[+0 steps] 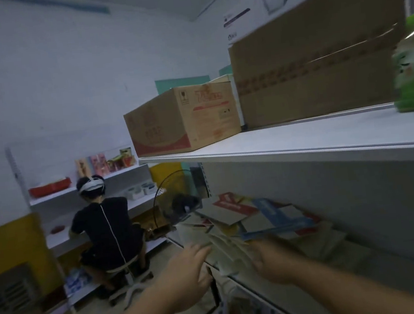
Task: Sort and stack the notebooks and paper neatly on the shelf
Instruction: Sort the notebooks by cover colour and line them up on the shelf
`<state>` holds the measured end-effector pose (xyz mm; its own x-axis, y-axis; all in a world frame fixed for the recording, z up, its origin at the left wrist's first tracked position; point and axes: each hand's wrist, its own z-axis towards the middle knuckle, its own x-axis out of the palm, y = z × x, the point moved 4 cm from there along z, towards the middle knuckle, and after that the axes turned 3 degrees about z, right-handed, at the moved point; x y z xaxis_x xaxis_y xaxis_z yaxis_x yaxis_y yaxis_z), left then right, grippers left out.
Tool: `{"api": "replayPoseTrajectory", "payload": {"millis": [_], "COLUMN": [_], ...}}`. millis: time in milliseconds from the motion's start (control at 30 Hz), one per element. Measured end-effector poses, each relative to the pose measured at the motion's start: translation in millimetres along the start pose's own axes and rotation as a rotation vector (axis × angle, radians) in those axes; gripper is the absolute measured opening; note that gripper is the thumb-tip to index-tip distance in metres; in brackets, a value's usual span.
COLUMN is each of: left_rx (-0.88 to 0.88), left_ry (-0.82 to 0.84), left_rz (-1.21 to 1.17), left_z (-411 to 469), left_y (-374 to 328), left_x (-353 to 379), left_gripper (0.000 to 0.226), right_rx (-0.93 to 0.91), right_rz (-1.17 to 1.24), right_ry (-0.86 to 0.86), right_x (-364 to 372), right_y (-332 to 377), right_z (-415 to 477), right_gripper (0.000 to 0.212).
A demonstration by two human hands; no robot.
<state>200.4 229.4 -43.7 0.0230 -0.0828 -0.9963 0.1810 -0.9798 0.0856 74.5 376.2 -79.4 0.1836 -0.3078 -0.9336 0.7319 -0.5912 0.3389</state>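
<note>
We noted our left hand (186, 275), fingers straight, touching blurred paper (223, 254) at the shelf (361, 250) edge. Right hand (272, 260) beside it, grip untellable.

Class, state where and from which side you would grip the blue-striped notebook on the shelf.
The blue-striped notebook lies flat atop the pile, under an upper shelf; so pinch its near edge, probably coming in low from the open front.

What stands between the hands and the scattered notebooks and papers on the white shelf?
Nothing visible does. The left hand and right hand are at the front edge of the scattered red, blue and pale notebooks and papers; blur hides any grip.
</note>
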Motion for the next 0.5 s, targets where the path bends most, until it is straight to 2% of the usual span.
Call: {"api": "replayPoseTrajectory", "payload": {"millis": [67, 167, 300, 433, 500], "left_rx": [0.047, 0.073, 0.017, 0.056, 0.104], "left_ry": [0.052, 0.028, -0.067, -0.052, 0.003], "left_rz": [0.026, -0.029, -0.333, -0.583, -0.679], "left_z": [13.1, 38.9, 83.4, 119.8, 132.9], "left_y": [7.4, 29.5, 65.9, 93.8, 108.3], "left_x": [8.8, 13.5, 22.6, 34.3, 41.2], "left_gripper": [0.060, 0.057, 0.044, 0.033, 0.027], "right_rx": [-0.019, -0.030, 0.062, 0.238, 0.291], "right_rz": [-0.006, -0.001, 0.048, 0.094, -0.009], "right_ry": [-0.050, -0.130, -0.172, -0.159, -0.129], "right_x": [6.6, 6.1, 10.4, 22.8, 25.9], "right_y": [-2.6, 1.6, 5.1, 2.1, 3.6], "right_z": [17.9, 43.6, 90.6, 134.1, 144.3], "right_gripper": [0.031, 0.032, 0.035, 0.055, 0.043]}}
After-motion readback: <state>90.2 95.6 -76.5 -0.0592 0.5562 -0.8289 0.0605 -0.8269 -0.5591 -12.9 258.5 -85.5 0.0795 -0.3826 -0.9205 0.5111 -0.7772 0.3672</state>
